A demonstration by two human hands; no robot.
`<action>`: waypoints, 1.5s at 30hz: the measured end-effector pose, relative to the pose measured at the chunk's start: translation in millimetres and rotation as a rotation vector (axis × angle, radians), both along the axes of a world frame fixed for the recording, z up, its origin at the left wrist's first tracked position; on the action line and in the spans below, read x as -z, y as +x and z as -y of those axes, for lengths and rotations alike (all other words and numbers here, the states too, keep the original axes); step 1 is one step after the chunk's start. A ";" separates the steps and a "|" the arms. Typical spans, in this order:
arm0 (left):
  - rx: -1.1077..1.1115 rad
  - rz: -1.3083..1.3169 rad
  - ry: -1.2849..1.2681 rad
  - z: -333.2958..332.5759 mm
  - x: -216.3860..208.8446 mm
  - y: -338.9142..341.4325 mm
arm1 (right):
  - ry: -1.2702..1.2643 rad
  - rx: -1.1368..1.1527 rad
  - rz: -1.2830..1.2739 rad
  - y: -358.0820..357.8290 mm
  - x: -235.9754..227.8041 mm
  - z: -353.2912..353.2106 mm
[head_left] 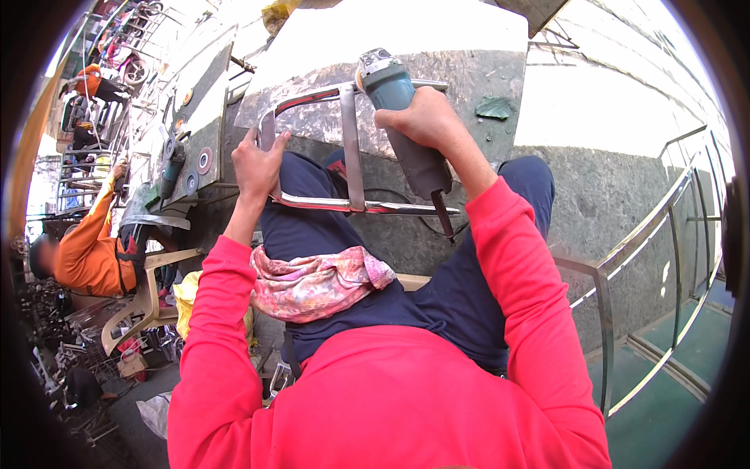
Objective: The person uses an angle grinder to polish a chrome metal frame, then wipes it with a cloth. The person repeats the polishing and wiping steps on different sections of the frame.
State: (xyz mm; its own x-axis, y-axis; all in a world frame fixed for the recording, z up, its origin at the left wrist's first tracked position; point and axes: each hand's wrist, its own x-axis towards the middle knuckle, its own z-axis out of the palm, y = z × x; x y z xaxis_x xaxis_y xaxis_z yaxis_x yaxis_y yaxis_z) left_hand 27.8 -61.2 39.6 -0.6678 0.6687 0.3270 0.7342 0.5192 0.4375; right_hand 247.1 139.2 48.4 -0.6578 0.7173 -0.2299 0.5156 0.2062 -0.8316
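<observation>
My right hand (pixel 426 121) is wrapped round the body of a teal and dark angle grinder (pixel 389 84). The grinder's head lies over the far rail of a shiny bent-tube metal frame (pixel 351 148); whether its disc touches the metal is hidden. A flat bar crosses the frame between its two long rails. Closed on the frame's left end is my left hand (pixel 260 166), with the thumb up along the tube. The frame rests partly on the worktable (pixel 469 78) and partly over my lap. A pink patterned cloth (pixel 316 281) lies across my left thigh.
A green scrap (pixel 494 108) lies on the worktable's right side. At left, another grinder (pixel 172 168) and several discs (pixel 205 160) sit on a second table, beside a person in orange (pixel 98 250). A metal-framed glass panel (pixel 605 336) stands at right. A cord hangs below my grinder.
</observation>
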 end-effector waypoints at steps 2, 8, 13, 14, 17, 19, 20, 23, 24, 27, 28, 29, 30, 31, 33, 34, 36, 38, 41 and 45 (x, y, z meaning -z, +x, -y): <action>0.008 0.002 0.013 -1.0 0.1 0.1 | 0.026 0.007 -0.018 2.0 -0.8 -3.1; 0.000 -0.009 -0.005 1.1 0.8 -1.1 | 0.024 -0.028 0.014 -0.1 0.1 -1.0; 0.023 -0.024 0.026 0.8 4.1 -3.0 | 0.046 -0.003 -0.031 1.2 1.7 -0.4; 0.009 -0.018 0.014 0.7 4.5 -3.1 | 0.028 -0.024 -0.024 1.5 1.6 -0.9; 0.002 -0.008 -0.009 1.1 4.2 -3.9 | 0.018 -0.045 -0.002 -0.7 0.7 -2.1; 0.013 -0.016 0.009 0.8 4.3 -3.6 | 0.066 -0.010 0.030 -2.3 0.1 -3.7; 0.021 -0.012 0.025 1.2 4.6 -3.1 | 0.082 -0.005 0.033 -2.3 0.3 -4.1; 0.042 -0.026 0.070 1.4 5.1 -1.0 | 0.088 -0.014 0.028 0.6 1.4 -7.2; 0.045 -0.048 0.074 1.5 4.8 -0.1 | 0.070 -0.020 0.013 1.9 2.4 -6.5; 0.035 -0.037 0.058 1.1 2.3 2.5 | 0.053 -0.014 0.000 3.0 3.1 -10.1; 0.029 -0.019 0.048 1.1 1.6 3.8 | 0.046 -0.010 0.011 2.9 3.2 -11.6; 0.038 -0.033 0.063 1.0 1.2 5.5 | 0.068 0.001 0.016 3.2 3.1 -13.3; 0.045 -0.047 0.080 1.1 1.2 7.6 | 0.085 0.010 0.031 3.7 3.1 -14.8; 0.061 -0.067 0.108 1.6 1.3 9.8 | 0.104 0.024 0.041 4.1 3.4 -15.1; 0.027 -0.075 0.086 2.0 1.4 12.9 | 0.075 -0.008 0.005 6.0 4.4 -13.1; 0.026 -0.086 0.085 2.2 1.1 13.4 | 0.061 -0.018 -0.019 6.2 4.7 -11.7; 0.000 -0.071 0.052 2.3 0.3 13.1 | 0.008 -0.038 -0.069 5.1 4.7 -9.1; 0.000 -0.055 0.041 2.4 0.3 12.2 | 0.004 -0.027 -0.066 4.7 3.9 -9.0; 0.018 -0.058 0.065 2.8 1.7 12.0 | 0.064 0.003 0.001 5.2 1.8 -12.0; 0.021 -0.090 0.096 3.5 3.3 14.5 | 0.036 -0.025 -0.066 7.3 2.1 -7.1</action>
